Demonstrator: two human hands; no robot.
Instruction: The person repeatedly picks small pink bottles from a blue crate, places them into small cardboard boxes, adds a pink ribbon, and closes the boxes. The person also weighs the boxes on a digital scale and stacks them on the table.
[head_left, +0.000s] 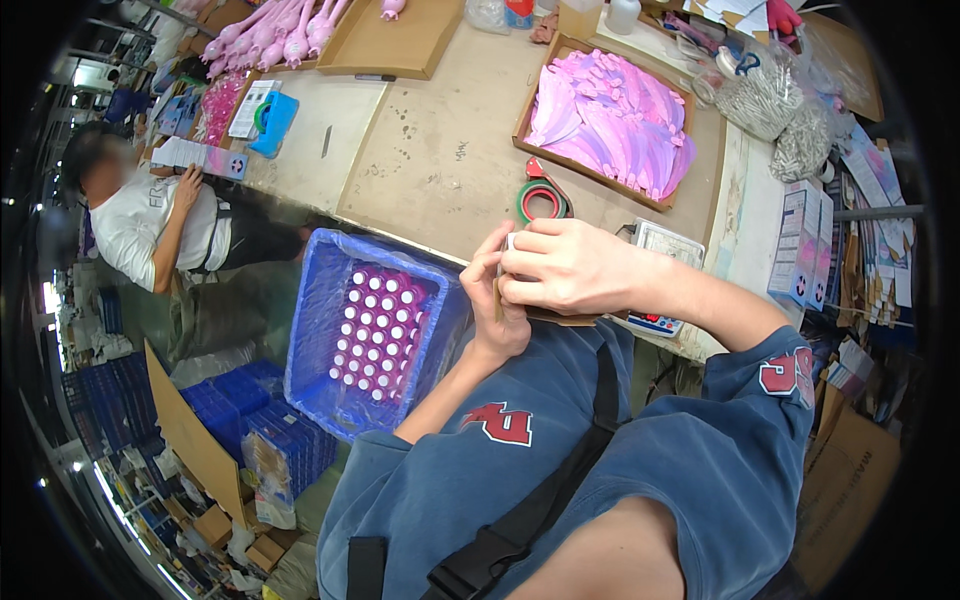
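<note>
Both hands meet at the near edge of the worktable (442, 169), around a small cardboard piece or box (570, 317) mostly hidden by fingers and forearm. My left hand (499, 311) grips its left side, thumb and fingertips raised. Over its top, my right hand (559, 266) bends its fingers onto a small white part between the hands. Just beyond them lies a red tape dispenser with a green roll (541, 201). A digital scale (670, 241) sits partly behind my right forearm. Farther back, a cardboard tray (600, 180) holds many pink and purple plastic pieces.
A blue crate (444, 330) of white-capped bottles (375, 330) stands left of me, below table height. A co-worker (161, 217) stands at the far left, handling a printed box. Pink wands (274, 34), a blue tape dispenser (276, 127) and bags of metal parts (761, 94) lie on the table.
</note>
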